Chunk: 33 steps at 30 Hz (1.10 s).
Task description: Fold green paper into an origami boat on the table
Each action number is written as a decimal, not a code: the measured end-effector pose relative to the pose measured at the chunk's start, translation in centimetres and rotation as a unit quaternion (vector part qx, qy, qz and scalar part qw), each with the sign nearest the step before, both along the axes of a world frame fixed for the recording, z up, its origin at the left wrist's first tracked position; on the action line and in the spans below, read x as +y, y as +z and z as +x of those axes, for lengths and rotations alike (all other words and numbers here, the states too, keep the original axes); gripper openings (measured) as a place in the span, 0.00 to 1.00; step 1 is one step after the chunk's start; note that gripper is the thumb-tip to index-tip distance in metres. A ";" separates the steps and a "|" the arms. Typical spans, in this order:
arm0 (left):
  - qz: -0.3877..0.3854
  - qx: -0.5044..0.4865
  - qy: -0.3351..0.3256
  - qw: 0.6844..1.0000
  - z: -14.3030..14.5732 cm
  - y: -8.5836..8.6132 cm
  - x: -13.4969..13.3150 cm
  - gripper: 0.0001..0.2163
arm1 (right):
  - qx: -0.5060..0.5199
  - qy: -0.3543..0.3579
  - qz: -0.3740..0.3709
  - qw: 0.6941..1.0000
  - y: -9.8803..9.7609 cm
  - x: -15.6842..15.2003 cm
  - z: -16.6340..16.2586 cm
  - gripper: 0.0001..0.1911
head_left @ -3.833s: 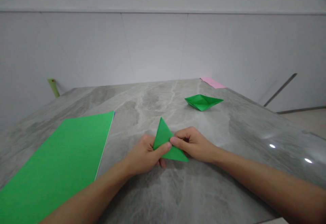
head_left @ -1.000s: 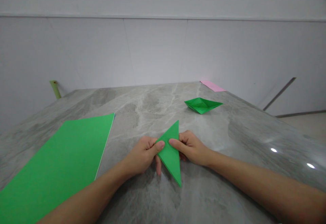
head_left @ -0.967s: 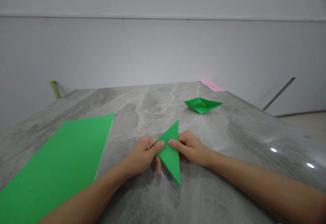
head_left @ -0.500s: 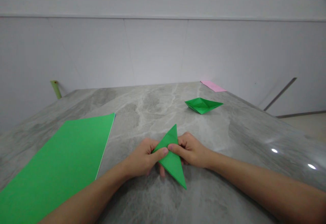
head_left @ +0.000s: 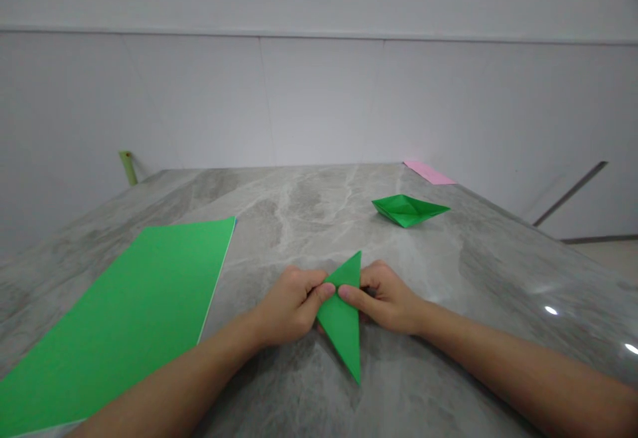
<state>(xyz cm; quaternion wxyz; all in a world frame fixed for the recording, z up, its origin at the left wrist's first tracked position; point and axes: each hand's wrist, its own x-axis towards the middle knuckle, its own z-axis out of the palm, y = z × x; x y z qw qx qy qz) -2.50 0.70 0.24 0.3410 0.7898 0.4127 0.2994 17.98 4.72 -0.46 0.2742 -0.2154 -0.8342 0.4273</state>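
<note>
Between my two hands is a folded piece of green paper (head_left: pixel 343 328), a flat pointed shape with one tip up and away and the other toward me. My left hand (head_left: pixel 298 302) pinches its left side, thumb on top and fingers mostly hidden beneath. From the right, my right hand (head_left: pixel 386 297) grips it the same way. Both thumbs press on the paper's face and their tips nearly meet. Farther back on the table stands a folded green paper boat (head_left: pixel 409 211), apart from both hands.
A stack of green paper sheets (head_left: pixel 144 308) lies on the left of the grey marbled table (head_left: pixel 299 215), partly under my left forearm. Pink paper (head_left: pixel 428 172) rests at the far right corner. A pale wall (head_left: pixel 319 99) rises behind the table.
The folded paper has turned slightly, so its right edge now runs nearly upright. My left thumb has shifted up along it. The whole view has shifted a little.
</note>
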 end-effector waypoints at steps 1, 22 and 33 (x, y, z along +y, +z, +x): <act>-0.005 0.010 -0.016 1.000 0.0 0.1 -0.1 0.17 | -0.004 -0.004 0.015 1.000 0.0 0.1 0.0 0.25; 0.094 0.079 0.028 0.992 0.2 0.3 -0.3 0.13 | 0.015 -0.079 0.001 0.997 0.5 -0.1 0.0 0.29; 0.274 0.089 0.072 0.955 0.2 0.2 0.0 0.22 | 0.037 -0.231 -0.063 0.970 0.1 0.5 0.0 0.30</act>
